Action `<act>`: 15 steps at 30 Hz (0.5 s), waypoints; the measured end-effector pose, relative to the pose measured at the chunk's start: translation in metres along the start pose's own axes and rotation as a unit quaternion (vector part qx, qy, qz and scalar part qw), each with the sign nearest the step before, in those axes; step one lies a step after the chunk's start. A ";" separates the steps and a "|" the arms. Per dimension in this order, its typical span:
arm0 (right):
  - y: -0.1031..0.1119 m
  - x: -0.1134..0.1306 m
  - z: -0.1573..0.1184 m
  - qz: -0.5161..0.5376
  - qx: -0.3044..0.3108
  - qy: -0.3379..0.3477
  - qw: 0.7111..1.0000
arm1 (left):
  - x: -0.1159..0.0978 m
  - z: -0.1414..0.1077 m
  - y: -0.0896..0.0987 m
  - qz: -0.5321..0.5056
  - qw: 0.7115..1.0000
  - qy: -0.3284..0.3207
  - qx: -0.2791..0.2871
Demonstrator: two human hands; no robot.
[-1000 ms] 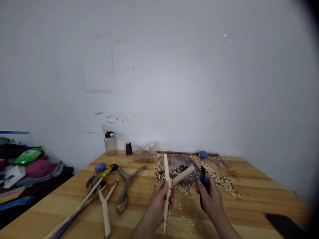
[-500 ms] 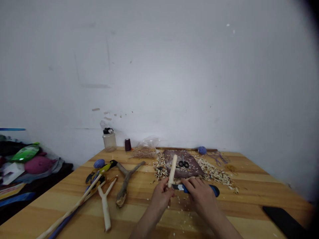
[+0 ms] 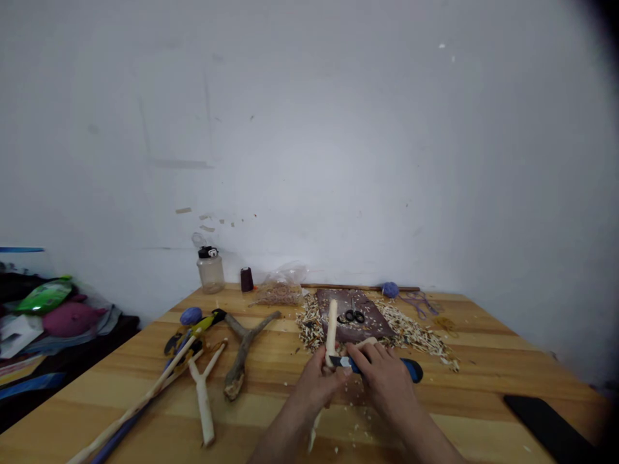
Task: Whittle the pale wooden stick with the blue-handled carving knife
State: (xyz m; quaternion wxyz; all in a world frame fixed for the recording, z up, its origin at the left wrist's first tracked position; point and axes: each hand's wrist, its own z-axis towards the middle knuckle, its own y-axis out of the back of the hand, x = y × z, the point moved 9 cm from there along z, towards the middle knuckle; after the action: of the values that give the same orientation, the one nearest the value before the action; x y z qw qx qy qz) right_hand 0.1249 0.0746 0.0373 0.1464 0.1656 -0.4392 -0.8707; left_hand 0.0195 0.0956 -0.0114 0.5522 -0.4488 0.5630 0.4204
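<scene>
My left hand (image 3: 315,379) is closed around a peeled forked stick (image 3: 332,325), one pale prong of which points up. Another pale prong seems to show just past my right hand (image 3: 382,370). That hand grips a blue and black utility knife (image 3: 412,370); its blade lies against the wood by the fork, next to my left thumb. A thin curled shaving (image 3: 313,433) shows below my left hand. Behind the hands lies a dark brown sheet (image 3: 333,303) with black-handled scissors (image 3: 354,316) on it and wood shavings (image 3: 416,332) scattered around.
To the left lie a peeled forked stick (image 3: 204,409), a bark-covered forked branch (image 3: 239,364) and long sticks (image 3: 120,422). A bottle (image 3: 211,274), a thread spool (image 3: 246,280), a plastic bag (image 3: 283,290) and a yarn ball (image 3: 390,290) stand along the wall. A black flat object (image 3: 544,422) is at right.
The knife and my left thumb have come together at the fork, and the upright prong has tilted slightly left. A curled shaving now shows below my left hand. The view has shifted slightly.
</scene>
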 end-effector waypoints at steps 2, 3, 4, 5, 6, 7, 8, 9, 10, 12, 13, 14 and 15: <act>-0.003 0.002 0.000 0.000 0.012 0.004 1.000 | 0.001 0.000 -0.002 0.000 1.000 -0.004 0.010; -0.004 0.004 0.000 0.000 0.018 0.007 1.000 | 0.002 0.000 -0.003 0.001 1.000 -0.006 0.011; -0.004 0.005 0.000 0.000 0.021 0.009 1.000 | 0.003 0.000 -0.003 0.002 1.000 -0.008 0.010; -0.005 0.006 0.000 -0.001 0.024 0.012 1.000 | 0.004 0.000 -0.003 0.004 1.000 -0.009 0.006; -0.005 0.006 0.000 -0.002 0.025 0.013 1.000 | 0.006 0.000 -0.002 0.009 1.000 -0.008 0.002; -0.005 0.006 0.000 -0.002 0.026 0.013 1.000 | 0.007 0.000 -0.002 0.013 1.000 -0.007 -0.003; -0.005 0.006 0.000 -0.002 0.026 0.015 1.000 | 0.009 0.001 -0.001 0.019 1.000 -0.007 -0.007; -0.004 0.006 0.000 0.000 0.025 0.018 1.000 | 0.010 0.002 0.000 0.024 1.000 -0.008 -0.011; -0.003 0.007 0.000 0.001 0.025 0.020 0.999 | 0.012 0.002 0.001 0.026 1.000 -0.010 -0.013; -0.001 0.007 0.000 0.002 0.026 0.023 0.999 | 0.015 0.004 0.001 0.025 1.000 -0.008 -0.013; -0.001 0.007 0.000 0.004 0.029 0.024 0.999 | 0.017 0.004 0.001 0.021 1.000 -0.006 -0.010; 0.000 0.007 0.000 0.006 0.032 0.025 0.999 | 0.017 0.004 0.001 0.018 1.000 -0.003 -0.006; 0.000 0.007 0.000 0.010 0.035 0.026 0.999 | 0.017 0.004 0.000 0.016 1.000 -0.002 -0.004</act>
State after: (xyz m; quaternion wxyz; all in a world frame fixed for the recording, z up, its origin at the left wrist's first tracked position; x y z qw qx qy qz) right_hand 0.1182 0.0717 0.0359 0.1609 0.1887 -0.4676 -0.8485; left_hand 0.0207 0.0987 -0.0288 0.5448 -0.4409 0.5675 0.4320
